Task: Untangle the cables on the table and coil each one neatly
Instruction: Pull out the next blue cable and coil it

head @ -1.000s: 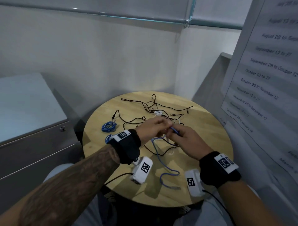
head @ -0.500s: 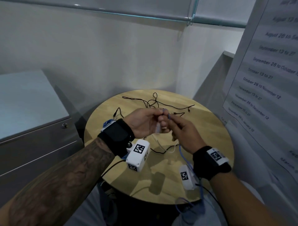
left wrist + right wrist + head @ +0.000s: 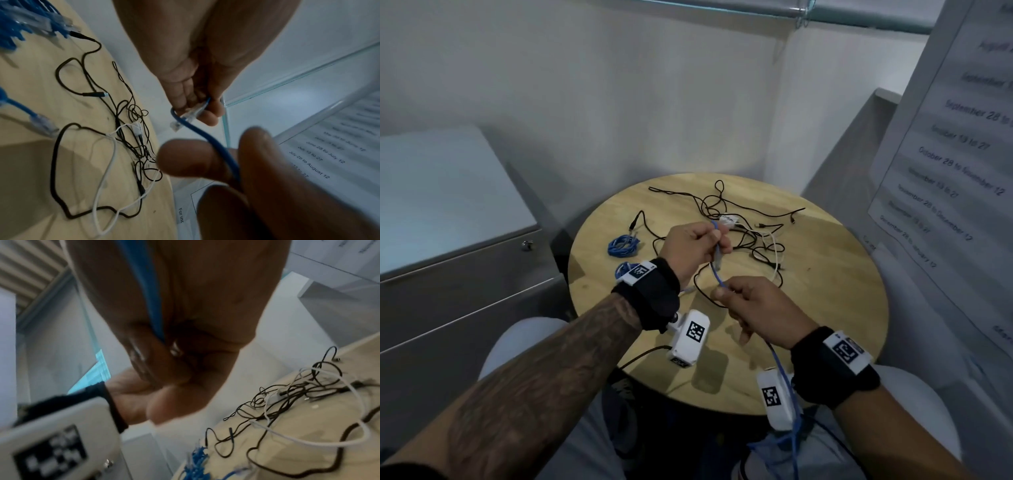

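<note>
Above the round wooden table (image 3: 835, 308), my left hand (image 3: 717, 240) grips a blue network cable (image 3: 717, 275) just behind its clear plug (image 3: 190, 116). A short way below it, my right hand (image 3: 722, 291) pinches the same blue cable (image 3: 218, 149) between thumb and forefinger. From there the cable runs through my right palm (image 3: 153, 305), past the wrist and down to my lap. A tangle of black and white cables (image 3: 743, 233) lies on the table behind my hands.
A coiled blue cable (image 3: 623, 245) lies at the table's left; another blue cable (image 3: 624, 269) shows beside my left wristband. A grey cabinet (image 3: 465, 274) stands at the left, a wall sheet of dates (image 3: 945, 171) at the right. My knees sit under the near edge.
My hands were together over the tangle. Now the right hand has slid down the blue cable toward me, and a short stretch of cable spans between the two hands.
</note>
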`<action>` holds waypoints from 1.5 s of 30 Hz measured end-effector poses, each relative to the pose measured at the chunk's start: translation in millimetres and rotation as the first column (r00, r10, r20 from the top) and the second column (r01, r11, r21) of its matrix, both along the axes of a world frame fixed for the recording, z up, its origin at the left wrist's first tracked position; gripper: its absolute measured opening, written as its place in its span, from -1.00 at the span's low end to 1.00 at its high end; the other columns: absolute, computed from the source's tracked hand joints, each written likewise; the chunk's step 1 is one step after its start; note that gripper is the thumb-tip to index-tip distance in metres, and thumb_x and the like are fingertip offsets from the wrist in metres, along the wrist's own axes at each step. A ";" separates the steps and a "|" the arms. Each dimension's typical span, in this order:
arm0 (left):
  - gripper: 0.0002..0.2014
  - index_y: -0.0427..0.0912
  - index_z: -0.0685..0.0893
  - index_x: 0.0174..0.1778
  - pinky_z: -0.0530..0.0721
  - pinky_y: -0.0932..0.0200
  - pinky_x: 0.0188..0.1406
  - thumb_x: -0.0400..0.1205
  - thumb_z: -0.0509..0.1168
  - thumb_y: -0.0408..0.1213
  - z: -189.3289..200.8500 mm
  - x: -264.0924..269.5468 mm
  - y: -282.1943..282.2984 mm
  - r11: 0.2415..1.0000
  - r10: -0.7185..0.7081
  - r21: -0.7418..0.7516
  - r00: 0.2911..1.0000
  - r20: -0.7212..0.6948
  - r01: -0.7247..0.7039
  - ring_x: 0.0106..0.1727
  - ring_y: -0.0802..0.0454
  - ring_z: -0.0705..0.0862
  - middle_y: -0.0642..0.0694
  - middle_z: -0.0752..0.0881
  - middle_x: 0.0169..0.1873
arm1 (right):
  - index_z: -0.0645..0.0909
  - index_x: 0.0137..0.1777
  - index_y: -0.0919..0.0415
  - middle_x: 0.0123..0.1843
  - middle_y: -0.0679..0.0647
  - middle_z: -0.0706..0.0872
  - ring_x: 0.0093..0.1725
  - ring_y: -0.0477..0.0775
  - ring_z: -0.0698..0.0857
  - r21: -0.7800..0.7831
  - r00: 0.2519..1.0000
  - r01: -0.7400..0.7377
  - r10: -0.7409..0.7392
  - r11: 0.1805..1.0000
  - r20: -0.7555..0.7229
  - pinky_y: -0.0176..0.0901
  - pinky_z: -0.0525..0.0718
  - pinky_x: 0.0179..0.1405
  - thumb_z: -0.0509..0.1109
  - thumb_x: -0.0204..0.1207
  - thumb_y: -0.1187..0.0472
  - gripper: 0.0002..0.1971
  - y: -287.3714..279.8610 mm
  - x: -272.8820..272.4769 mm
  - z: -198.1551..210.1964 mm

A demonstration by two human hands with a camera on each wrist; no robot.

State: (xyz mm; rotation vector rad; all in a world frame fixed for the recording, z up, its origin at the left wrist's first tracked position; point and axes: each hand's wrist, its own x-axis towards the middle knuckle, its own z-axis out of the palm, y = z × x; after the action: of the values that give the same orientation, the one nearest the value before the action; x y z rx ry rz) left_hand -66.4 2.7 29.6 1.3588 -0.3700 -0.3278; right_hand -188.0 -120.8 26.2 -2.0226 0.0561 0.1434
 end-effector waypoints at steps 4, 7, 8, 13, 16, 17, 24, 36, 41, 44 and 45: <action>-0.78 -0.52 0.71 -0.08 0.68 0.13 -0.17 0.72 0.20 -0.48 4.1 -4.8 1.6 0.981 -0.047 0.196 0.977 0.208 0.005 -0.26 -0.01 0.67 -0.08 0.73 -0.22 | 0.73 0.10 0.21 -0.54 -0.18 0.38 -0.55 -0.16 0.33 0.124 0.999 0.033 -0.038 0.992 0.036 -0.25 0.41 -0.51 0.21 0.80 0.17 -0.75 2.3 -2.8 6.7; -0.71 -0.25 0.70 -0.22 0.55 0.15 -0.27 0.75 0.15 -0.32 6.8 -13.1 3.9 0.871 -0.298 0.474 0.906 0.301 0.129 -0.37 0.08 0.58 -0.04 0.67 -0.41 | 0.74 -0.19 0.06 -0.42 -0.30 0.68 -0.36 -0.30 0.62 -0.131 0.918 0.178 -0.117 0.975 0.380 -0.42 0.46 -0.29 0.36 0.72 0.23 -0.76 -12.5 6.7 13.5; -0.66 -0.23 0.67 -0.25 0.51 0.12 -0.27 0.76 0.10 -0.24 7.7 -16.3 4.3 0.848 -0.353 0.493 0.903 0.246 0.197 -0.37 0.03 0.55 -0.12 0.64 -0.42 | 0.72 -0.26 0.02 -0.38 -0.31 0.71 -0.31 -0.30 0.64 -0.173 0.885 0.225 -0.127 0.959 0.447 -0.45 0.45 -0.27 0.42 0.68 0.23 -0.75 -19.5 11.3 14.5; -0.66 -0.29 0.61 -0.16 0.47 0.09 -0.30 0.74 -0.02 -0.27 15.3 -18.7 8.9 0.852 -0.403 0.331 0.912 -0.078 0.405 -0.44 0.01 0.39 -0.08 0.39 -0.48 | 0.82 -0.05 0.09 -0.23 -0.20 0.75 -0.18 -0.21 0.65 -0.213 0.816 0.291 -0.126 0.933 0.565 -0.33 0.53 -0.16 0.48 0.63 0.18 -0.91 -38.5 27.0 4.3; -0.70 -0.32 0.61 -0.02 0.57 0.15 -0.26 0.75 -0.04 -0.34 19.1 -15.3 18.2 0.867 -0.490 -0.081 0.813 -0.313 0.492 -0.42 0.07 0.42 -0.03 0.40 -0.43 | 0.78 0.23 0.05 -0.20 -0.37 0.67 -0.14 -0.39 0.64 -0.292 0.839 0.281 -0.087 0.914 0.537 -0.42 0.49 -0.11 0.35 0.72 0.18 -0.79 -37.4 25.7 -7.6; -0.71 -0.33 0.61 0.03 0.65 0.15 -0.21 0.76 -0.03 -0.35 17.9 -15.3 20.2 0.859 -0.512 -0.208 0.784 -0.351 0.468 -0.39 0.08 0.50 -0.03 0.46 -0.41 | 0.74 0.31 0.03 -0.24 -0.33 0.66 -0.20 -0.37 0.64 -0.326 0.872 0.260 -0.075 0.909 0.485 -0.37 0.52 -0.15 0.32 0.74 0.17 -0.76 -35.1 24.6 -13.1; -0.80 -0.35 0.63 0.07 0.79 0.15 -0.01 0.78 0.11 -0.36 -8.0 5.1 18.5 0.940 -0.177 -0.337 0.920 -0.349 0.053 -0.12 0.02 0.80 -0.17 0.75 -0.15 | 0.70 0.04 0.21 -0.29 0.02 0.79 -0.33 -0.16 0.74 -0.204 0.991 0.011 0.016 0.979 0.130 -0.13 0.74 -0.20 0.43 0.67 0.22 -0.93 -5.1 1.8 -42.2; -0.74 -0.15 0.70 -0.24 0.61 0.35 -0.07 0.73 0.20 -0.35 -33.1 -1.1 12.7 0.787 -0.365 0.613 0.854 0.371 0.070 -0.07 0.18 0.73 0.05 0.76 -0.16 | 0.75 0.09 0.32 -0.36 0.10 0.53 -0.52 -0.04 0.45 0.163 0.985 0.171 -0.172 0.972 -0.007 -0.25 0.41 -0.57 0.29 0.77 0.20 -0.76 -29.4 10.3 -17.7; -0.67 -0.17 0.68 -0.16 0.55 0.15 -0.24 0.79 0.10 -0.14 -39.1 -9.8 10.8 0.651 -0.547 0.715 0.811 0.209 0.255 -0.32 0.08 0.58 -0.04 0.64 -0.37 | 0.69 -0.06 0.30 -0.26 0.05 0.68 -0.40 -0.16 0.53 0.066 0.940 0.273 -0.280 0.960 0.193 -0.36 0.50 -0.33 0.31 0.74 0.25 -0.80 -47.3 25.4 -7.6; -0.65 -0.13 0.56 -0.33 0.39 0.16 -0.45 0.78 0.09 -0.21 -46.5 -3.6 19.1 0.752 -0.441 0.572 0.895 0.065 0.329 -0.43 0.03 0.42 -0.05 0.46 -0.47 | 0.64 -0.19 0.21 -0.36 -0.07 0.64 -0.41 -0.15 0.50 0.013 0.888 0.388 -0.377 0.922 0.261 -0.28 0.44 -0.34 0.33 0.73 0.11 -0.72 -74.4 33.7 -2.2; -0.64 -0.13 0.52 -0.37 0.34 0.18 -0.49 0.77 0.09 -0.24 -47.5 2.2 24.8 0.821 -0.365 0.458 0.930 -0.035 0.340 -0.47 0.02 0.36 -0.07 0.38 -0.51 | 0.61 -0.23 0.19 -0.45 -0.19 0.58 -0.46 -0.21 0.47 -0.013 0.884 0.410 -0.394 0.912 0.252 -0.27 0.40 -0.38 0.35 0.72 0.07 -0.70 -86.6 34.4 -1.9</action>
State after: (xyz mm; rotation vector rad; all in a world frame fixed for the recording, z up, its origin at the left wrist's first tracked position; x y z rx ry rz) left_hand -64.2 27.4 -17.9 1.7665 -0.6225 -0.7247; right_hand -153.6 -207.4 24.2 -2.0345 0.3274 -0.3774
